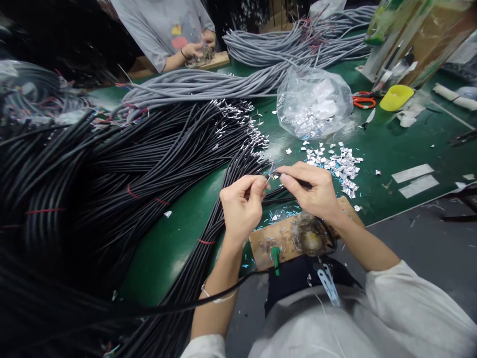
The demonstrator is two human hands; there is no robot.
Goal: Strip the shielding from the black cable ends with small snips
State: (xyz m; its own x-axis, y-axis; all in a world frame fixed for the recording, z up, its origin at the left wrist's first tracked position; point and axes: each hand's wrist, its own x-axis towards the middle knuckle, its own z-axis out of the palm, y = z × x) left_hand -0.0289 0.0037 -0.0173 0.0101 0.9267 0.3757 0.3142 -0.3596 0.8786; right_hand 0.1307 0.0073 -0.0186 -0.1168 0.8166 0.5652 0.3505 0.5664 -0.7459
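Observation:
Both hands meet over the near edge of the table, at the stripped end of a black cable. Between finger and thumb of my right hand [311, 188] is the black cable [276, 174], close to where its jacket ends. My left hand [243, 203] pinches the thin wires [271, 170] that come out of it; pink and blue ones show between the fingertips. Just below lies a wooden board [266, 242] with a dark, stained fixture [312, 232] on it. A bundle of black cables [223, 211] with foil-covered ends runs beside my left hand.
Foil scraps [341, 166] and blue bits litter the green table [160, 268]. A clear plastic bag [315, 102] holds more foil. Grey cables [197, 84] lie behind the black ones. Orange-handled scissors [364, 100] and a yellow object [396, 97] are at right. A co-worker's hands [197, 47] work opposite.

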